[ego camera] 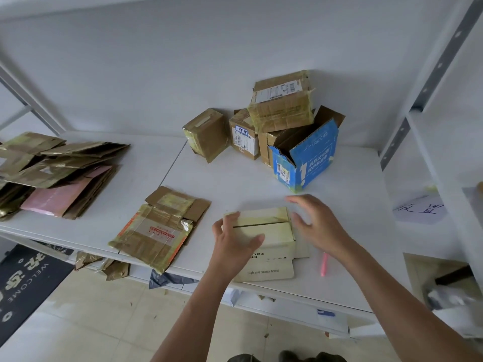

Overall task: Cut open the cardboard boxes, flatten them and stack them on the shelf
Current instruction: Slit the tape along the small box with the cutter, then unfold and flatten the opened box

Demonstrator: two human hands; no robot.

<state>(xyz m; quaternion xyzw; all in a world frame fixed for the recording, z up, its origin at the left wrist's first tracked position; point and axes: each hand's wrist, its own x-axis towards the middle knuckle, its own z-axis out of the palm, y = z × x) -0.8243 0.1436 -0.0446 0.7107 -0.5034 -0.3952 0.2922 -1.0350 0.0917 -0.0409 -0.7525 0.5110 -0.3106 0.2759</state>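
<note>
A pale cream box (269, 228) stands on the white shelf (235, 178) near its front edge, with a dark slit along its taped top seam and a flap hanging open toward me. My left hand (235, 239) grips its left end, thumb on top. Just to the right of the box my right hand (316, 226) hovers with fingers spread, holding nothing. A pink cutter (324, 263) lies on the shelf under my right wrist. One flattened taped box (159, 228) lies to the left.
A stack of flattened boxes (57, 173) sits at the far left. Unopened taped boxes (206, 134) and an open blue box (305, 158) cluster at the back right. A shelf upright (400, 137) stands on the right. Cardboard scraps (104, 267) lie on the floor.
</note>
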